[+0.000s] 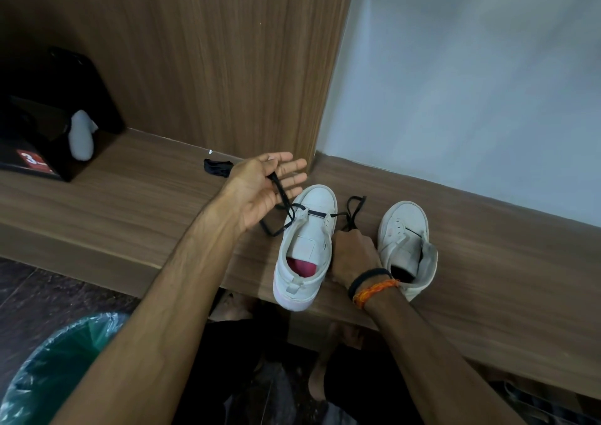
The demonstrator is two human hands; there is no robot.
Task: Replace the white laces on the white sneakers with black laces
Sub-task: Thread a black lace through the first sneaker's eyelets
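- Head view: the left hand (260, 190) is held palm-up, its fingers (286, 164) straight and relaxed, with a flat woven black lace (282, 193) draped loosely across them.
- From those fingers the lace runs down to the left sneaker (307, 249), a smooth white high-top with a red lining, and crosses its lowest eyelets as one flat bar.
- The right hand (354, 257), with a black band and an orange thread bracelet at the wrist, rests clenched between the two shoes; the other end of the lace loops just beyond its knuckles, though whether the fingers grasp it cannot be told.
- Just right of that hand sits the right sneaker (406, 245), scuffed, soft-collared and unlaced.
- Both shoes stand on a wood-grain bench (130, 197).
- Beyond the left fingers lies a bundled spare lace (217, 167).
- Far left of them stands a black box (48, 132); below, a bin with a crinkled green liner (58, 369).
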